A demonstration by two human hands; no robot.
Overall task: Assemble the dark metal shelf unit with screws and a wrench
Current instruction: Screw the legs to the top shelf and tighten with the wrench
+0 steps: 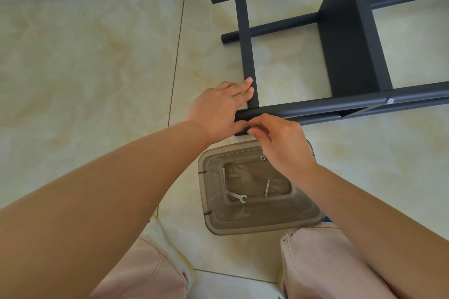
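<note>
The dark metal shelf unit (349, 39) lies on its side on the floor (85, 68), up at 1 o'clock, round matte tubes framing flat panels. 1 silver bolt head (390, 101) already sits in the near tube at 3 o'clock, so that joint looks done. The near corner is the one in hand: the left hand (218, 110) lies over the tube end, fingers straight and together against the flat crossbar. The right hand (277, 143) pinches its fingers together at that end, probably on a small fastener, though I cannot tell what sits between them. Down at 6 o'clock, a clear plastic tray (209, 192) holds 2 long screws (267, 188), a washer (262, 158) and the flat steel wrench (237, 195), untouched. So tightening is left, I judge.
</note>
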